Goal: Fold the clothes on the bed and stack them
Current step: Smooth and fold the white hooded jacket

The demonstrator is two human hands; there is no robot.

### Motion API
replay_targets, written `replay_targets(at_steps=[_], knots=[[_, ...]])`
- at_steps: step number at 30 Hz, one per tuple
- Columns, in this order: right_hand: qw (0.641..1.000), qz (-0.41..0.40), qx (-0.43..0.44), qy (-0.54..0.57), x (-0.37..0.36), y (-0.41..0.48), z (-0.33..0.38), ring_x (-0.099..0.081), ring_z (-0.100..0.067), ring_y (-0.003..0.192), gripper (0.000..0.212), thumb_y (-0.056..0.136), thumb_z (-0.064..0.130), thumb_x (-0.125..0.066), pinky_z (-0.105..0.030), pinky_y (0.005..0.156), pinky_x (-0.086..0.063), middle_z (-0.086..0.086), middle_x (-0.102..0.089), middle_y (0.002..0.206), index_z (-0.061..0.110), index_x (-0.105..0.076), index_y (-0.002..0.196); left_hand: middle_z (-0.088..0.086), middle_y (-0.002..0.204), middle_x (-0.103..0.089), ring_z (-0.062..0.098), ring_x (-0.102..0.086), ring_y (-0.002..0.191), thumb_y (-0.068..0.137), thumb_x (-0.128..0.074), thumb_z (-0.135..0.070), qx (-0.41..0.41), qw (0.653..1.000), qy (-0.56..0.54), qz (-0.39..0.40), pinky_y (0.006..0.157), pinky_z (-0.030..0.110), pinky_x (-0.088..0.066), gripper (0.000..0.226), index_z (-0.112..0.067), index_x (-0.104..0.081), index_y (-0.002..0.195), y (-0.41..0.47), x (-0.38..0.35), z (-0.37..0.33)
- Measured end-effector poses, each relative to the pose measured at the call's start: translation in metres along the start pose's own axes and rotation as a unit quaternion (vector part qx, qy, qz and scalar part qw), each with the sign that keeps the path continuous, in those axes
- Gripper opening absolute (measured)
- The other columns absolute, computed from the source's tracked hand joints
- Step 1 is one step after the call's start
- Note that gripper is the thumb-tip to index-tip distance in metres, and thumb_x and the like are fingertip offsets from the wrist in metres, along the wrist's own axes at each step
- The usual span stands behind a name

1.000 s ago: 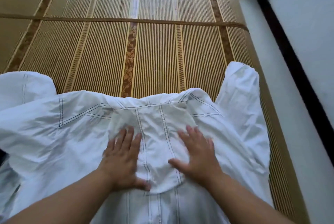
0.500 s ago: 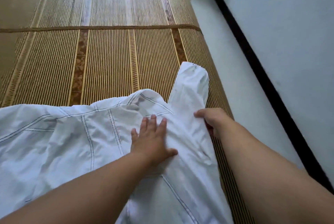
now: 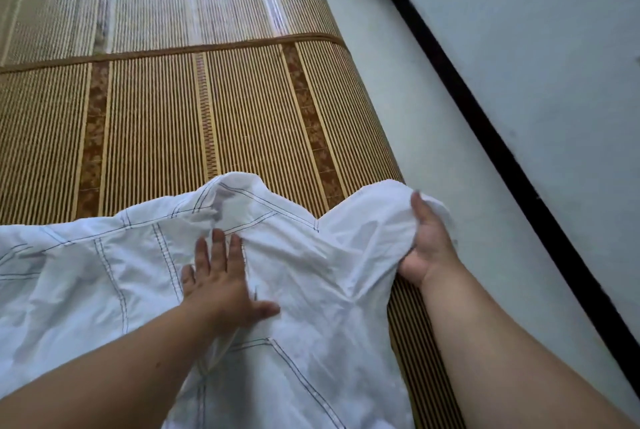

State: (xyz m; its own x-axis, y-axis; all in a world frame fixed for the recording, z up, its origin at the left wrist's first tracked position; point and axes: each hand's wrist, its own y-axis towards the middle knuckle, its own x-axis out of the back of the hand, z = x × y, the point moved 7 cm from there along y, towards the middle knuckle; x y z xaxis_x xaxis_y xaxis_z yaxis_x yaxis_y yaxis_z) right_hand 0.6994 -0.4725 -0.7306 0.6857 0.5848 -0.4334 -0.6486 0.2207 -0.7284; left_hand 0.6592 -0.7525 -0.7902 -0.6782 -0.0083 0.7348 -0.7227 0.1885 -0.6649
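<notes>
White shirt (image 3: 311, 290) on mat (image 3: 242, 116), left hand (image 3: 221, 283) flat pressing it, right hand (image 3: 427, 241) gripping sleeve (image 3: 374, 213).

**Sleeve lifted at the mat's edge**

A white garment (image 3: 311, 290) with dark stitched seams lay spread over a striped bamboo mat (image 3: 207, 123). The left hand (image 3: 221, 283) pressed flat on the cloth, fingers straight and spread. The right hand (image 3: 427, 241) gripped the bunched sleeve (image 3: 374, 217) near the mat's right edge, holding it raised off the surface. Beside the mat ran a pale strip (image 3: 433, 116), then a dark band (image 3: 519, 165) along a light wall (image 3: 554, 47).
</notes>
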Motion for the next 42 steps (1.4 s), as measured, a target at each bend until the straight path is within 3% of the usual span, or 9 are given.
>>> replay_targets(at_steps=[7,12,18,22,26,30,33,37,42], knots=[[0.985,-0.074,0.128,0.093,0.007,0.020,0.033,-0.055,-0.031,0.121,0.050,0.094,0.020,-0.057,-0.053,0.104,-0.040,-0.013,-0.053,0.138,0.018,-0.041,0.141,-0.004,0.117,0.067,0.025,0.050,0.126,0.050,-0.054,-0.091,0.015,1.000,0.002,0.021,0.112,0.055,0.011,0.147,-0.022,0.044,0.135,0.003,-0.003,0.004],[0.956,-0.127,0.210,0.162,0.066,0.009,0.080,-0.052,-0.028,0.124,0.033,0.097,0.012,-0.050,-0.053,0.105,-0.039,-0.007,-0.049,0.142,0.034,-0.051,0.122,-0.007,0.125,0.063,0.021,0.051,0.124,0.033,-0.033,-0.104,0.020,0.999,-0.019,0.022,0.113,0.054,0.011,0.146,-0.025,0.049,0.124,0.001,0.001,0.005],[0.945,-0.190,0.228,0.141,0.123,-0.011,0.113,-0.058,-0.033,0.116,0.052,0.094,0.014,-0.058,-0.057,0.100,-0.043,-0.013,-0.055,0.135,0.020,-0.040,0.142,-0.002,0.148,0.043,0.021,0.039,0.137,0.048,-0.022,-0.099,0.041,0.991,-0.102,-0.072,0.114,0.055,0.010,0.132,-0.025,0.025,0.147,-0.004,0.018,-0.019],[0.936,-0.198,0.211,0.199,0.139,-0.024,0.124,-0.064,-0.031,0.106,0.039,0.088,0.000,-0.053,-0.048,0.094,-0.049,-0.015,-0.063,0.122,0.005,-0.054,0.127,-0.012,0.140,0.051,0.011,0.047,0.129,0.048,-0.018,-0.099,-0.107,0.982,-0.057,-0.147,0.110,0.046,0.017,0.124,-0.033,0.043,0.134,-0.012,0.035,-0.095],[0.942,-0.132,0.238,0.198,0.142,-0.041,0.147,-0.069,-0.027,0.089,0.065,0.041,0.001,-0.056,-0.039,0.082,-0.055,-0.012,-0.069,0.102,0.010,-0.066,0.104,-0.006,0.153,0.034,0.018,0.032,0.141,0.052,-0.014,-0.097,-0.126,0.986,-0.027,-0.105,0.113,0.053,0.009,0.122,-0.031,0.018,0.149,0.006,0.030,-0.136],[0.976,-0.114,0.167,0.077,0.144,-0.042,0.152,-0.068,-0.025,0.101,0.032,0.092,0.032,-0.054,-0.039,0.086,-0.055,-0.005,-0.072,0.110,0.020,-0.064,0.120,0.000,0.161,-0.010,0.028,0.003,0.147,0.068,-0.019,-0.089,-0.071,0.987,-0.054,-0.131,0.110,0.065,-0.004,0.093,-0.037,-0.029,0.146,0.025,0.050,-0.135],[0.986,-0.096,0.124,0.053,0.148,-0.037,0.148,-0.071,-0.027,0.093,0.047,0.094,0.047,-0.047,-0.036,0.067,-0.059,-0.013,-0.072,0.105,0.012,-0.061,0.121,-0.003,0.149,-0.035,0.027,-0.010,0.144,0.074,-0.046,-0.077,-0.111,0.984,0.038,-0.138,0.108,0.064,-0.006,0.066,-0.039,-0.050,0.129,0.036,0.065,-0.160],[0.988,-0.094,0.115,0.033,0.152,-0.041,0.149,-0.070,-0.028,0.095,0.052,0.080,0.042,-0.065,-0.037,0.069,-0.058,-0.017,-0.071,0.108,0.005,-0.064,0.116,-0.007,0.104,-0.057,0.022,-0.042,0.115,0.080,-0.057,-0.051,-0.152,0.970,0.152,-0.109,0.107,0.060,-0.016,0.021,-0.032,-0.062,0.088,0.039,0.078,-0.192],[0.953,-0.150,0.074,-0.251,0.170,-0.051,0.152,-0.071,-0.027,0.088,0.043,0.084,0.006,-0.068,-0.039,0.073,-0.058,-0.018,-0.070,0.100,0.003,-0.056,0.125,-0.002,0.069,-0.062,0.020,-0.060,0.073,0.080,-0.060,-0.018,-0.224,0.970,-0.086,-0.031,0.064,0.029,-0.045,0.013,-0.019,-0.059,0.068,0.038,0.109,-0.215]])
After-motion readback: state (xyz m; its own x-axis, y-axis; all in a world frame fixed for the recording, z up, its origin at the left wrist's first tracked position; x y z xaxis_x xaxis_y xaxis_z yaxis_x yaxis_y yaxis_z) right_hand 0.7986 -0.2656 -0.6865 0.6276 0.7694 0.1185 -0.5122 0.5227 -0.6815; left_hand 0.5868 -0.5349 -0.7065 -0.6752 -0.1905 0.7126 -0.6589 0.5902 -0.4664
